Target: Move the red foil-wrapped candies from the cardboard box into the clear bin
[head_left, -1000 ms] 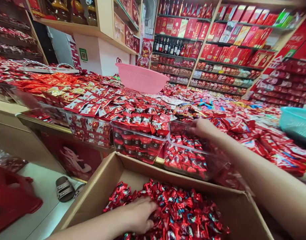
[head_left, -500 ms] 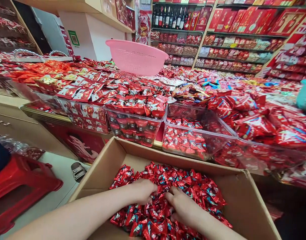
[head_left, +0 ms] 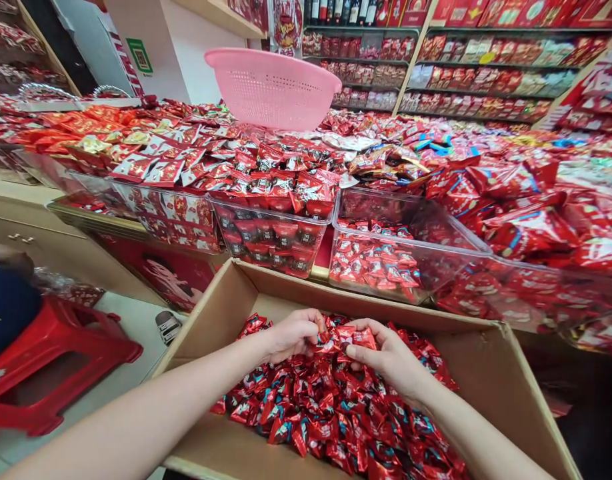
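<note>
Above a heap of red wrapped candies (head_left: pixel 326 407) in a cardboard box (head_left: pixel 226 447), my two hands are close together. My left hand (head_left: pixel 299 333) is closed, thumb and fingers pinching red wrapped candies at its fingertips. Between the thumb and fingers of my right hand (head_left: pixel 389 353) are several more red wrapped candies (head_left: pixel 359 337). The candies in the two hands nearly meet, and I cannot tell where one handful ends. Just past the box's far wall, a clear plastic bin (head_left: pixel 381 267) is partly filled with similar small red candies.
A fuller clear bin (head_left: pixel 276 240) of dark-and-red packets stands left of it. Large red packets (head_left: pixel 531 230) are piled at the right. A pink basket (head_left: pixel 276 90) rests on the goods behind. At lower left are a red stool (head_left: pixel 61 367) and part of a person in dark blue.
Both hands have risen out of the candy heap, bringing red candies up between their fingers. The view has tilted down a little.
</note>
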Motion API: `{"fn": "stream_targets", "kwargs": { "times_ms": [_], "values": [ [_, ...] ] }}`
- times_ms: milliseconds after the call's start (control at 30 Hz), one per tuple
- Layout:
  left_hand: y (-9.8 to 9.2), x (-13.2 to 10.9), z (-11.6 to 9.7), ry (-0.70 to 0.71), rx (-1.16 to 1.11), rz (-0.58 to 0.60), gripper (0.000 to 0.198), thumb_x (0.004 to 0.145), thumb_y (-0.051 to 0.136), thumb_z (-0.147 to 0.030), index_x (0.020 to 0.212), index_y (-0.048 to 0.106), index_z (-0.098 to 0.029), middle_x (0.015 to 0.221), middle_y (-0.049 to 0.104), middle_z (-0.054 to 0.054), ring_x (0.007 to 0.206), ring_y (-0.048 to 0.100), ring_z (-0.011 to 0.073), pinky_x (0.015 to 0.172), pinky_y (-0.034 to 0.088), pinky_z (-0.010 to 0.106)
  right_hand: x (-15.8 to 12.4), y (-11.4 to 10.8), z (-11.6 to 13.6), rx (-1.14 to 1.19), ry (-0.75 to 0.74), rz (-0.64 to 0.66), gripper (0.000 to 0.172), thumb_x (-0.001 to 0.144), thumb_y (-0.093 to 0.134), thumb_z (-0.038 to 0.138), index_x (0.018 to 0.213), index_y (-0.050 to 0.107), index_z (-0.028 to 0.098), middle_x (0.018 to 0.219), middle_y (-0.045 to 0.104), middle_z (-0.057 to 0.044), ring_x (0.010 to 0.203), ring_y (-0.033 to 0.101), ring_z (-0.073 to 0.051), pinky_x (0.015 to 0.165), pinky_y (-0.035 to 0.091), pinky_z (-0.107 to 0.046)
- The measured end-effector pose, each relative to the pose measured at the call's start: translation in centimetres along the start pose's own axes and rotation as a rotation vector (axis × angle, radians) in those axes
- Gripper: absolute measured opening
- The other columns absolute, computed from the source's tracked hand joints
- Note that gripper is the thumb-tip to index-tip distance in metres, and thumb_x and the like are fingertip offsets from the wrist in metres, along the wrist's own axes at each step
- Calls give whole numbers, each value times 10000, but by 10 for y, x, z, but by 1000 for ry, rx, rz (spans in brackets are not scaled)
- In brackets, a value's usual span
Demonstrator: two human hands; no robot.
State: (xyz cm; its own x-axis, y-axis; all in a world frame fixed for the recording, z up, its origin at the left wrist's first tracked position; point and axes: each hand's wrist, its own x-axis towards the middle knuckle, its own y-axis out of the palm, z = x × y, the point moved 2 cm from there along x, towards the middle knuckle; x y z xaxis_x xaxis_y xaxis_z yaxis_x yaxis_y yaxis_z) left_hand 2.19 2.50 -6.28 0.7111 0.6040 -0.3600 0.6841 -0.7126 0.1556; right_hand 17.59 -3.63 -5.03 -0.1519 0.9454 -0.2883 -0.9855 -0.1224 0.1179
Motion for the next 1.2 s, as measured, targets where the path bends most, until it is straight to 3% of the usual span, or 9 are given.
{"fn": "stream_targets", "kwargs": {
  "times_ms": [167, 300, 433, 600, 800, 967, 1067, 1133, 1200],
  "values": [
    [15, -9, -4, 33, 20, 70, 237, 647, 601, -298, 752, 444, -155, 631, 467, -39, 514, 429, 63, 465, 333, 166, -4, 7, 1, 133, 16, -31, 343, 583, 660, 275, 860, 490, 167, 721, 533, 34, 550, 508, -71, 526, 449, -220],
    [19, -13, -4, 10, 166, 82, 273, 668, 586, -389, 733, 486, -144, 554, 459, -54, 457, 411, 61, 418, 301, 166, -5, 11, -1, 158, 57, -23, 356, 561, 678, 291, 849, 510, 164, 713, 545, 20, 577, 519, -91, 526, 462, -239],
    [16, -12, -8, -11, 120, 62, 267, 655, 585, -399, 715, 480, -160, 509, 451, -71, 431, 402, 64, 404, 289, 165, -4, 11, -2, 211, 103, 8, 314, 600, 656, 324, 846, 511, 192, 770, 553, 9, 692, 541, -126, 621, 471, -291],
    [11, -11, -8, -3, 259, -22, 175, 648, 556, -307, 707, 531, -145, 527, 457, -59, 485, 410, 79, 441, 287, 174, 2, 5, -1, 12, -64, -30, 266, 655, 621, 304, 879, 549, 179, 874, 588, -36, 842, 532, -155, 779, 408, -299],
    [12, -15, 0, 48, 519, 12, 162, 635, 546, -300, 688, 566, -148, 546, 463, -60, 504, 404, 86, 457, 303, 174, 3, 11, 1, -266, -144, 80, 192, 718, 541, 334, 790, 585, 161, 742, 631, -44, 687, 567, -155, 634, 449, -272],
    [9, -16, -5, 55, 379, 20, 268, 649, 557, -391, 763, 562, -149, 601, 504, -35, 519, 428, 92, 474, 335, 181, -25, 9, 71, -717, -476, -117, 135, 737, 523, 267, 840, 585, 204, 825, 618, -38, 760, 565, -162, 684, 451, -266],
    [8, -16, -6, 51, 366, -3, 261, 642, 566, -381, 763, 570, -151, 620, 515, -29, 524, 432, 90, 482, 342, 181, -32, -1, 138, -698, -670, -407, 183, 722, 545, 284, 895, 557, 227, 802, 620, -29, 701, 578, -140, 622, 470, -239],
    [8, -16, -4, 38, 383, 5, 256, 641, 560, -372, 770, 577, -151, 620, 519, -26, 522, 439, 91, 462, 334, 174, -18, -11, 175, -692, -697, -562, 201, 700, 563, 325, 864, 558, 209, 742, 617, -30, 647, 575, -133, 583, 466, -237],
    [9, -16, -1, 5, 403, 14, 260, 637, 554, -365, 785, 582, -153, 594, 514, -30, 499, 437, 91, 430, 318, 168, 13, -21, 195, -703, -556, -497, 192, 684, 572, 342, 791, 563, 183, 695, 604, -27, 605, 562, -124, 549, 454, -235]
  ]
}}
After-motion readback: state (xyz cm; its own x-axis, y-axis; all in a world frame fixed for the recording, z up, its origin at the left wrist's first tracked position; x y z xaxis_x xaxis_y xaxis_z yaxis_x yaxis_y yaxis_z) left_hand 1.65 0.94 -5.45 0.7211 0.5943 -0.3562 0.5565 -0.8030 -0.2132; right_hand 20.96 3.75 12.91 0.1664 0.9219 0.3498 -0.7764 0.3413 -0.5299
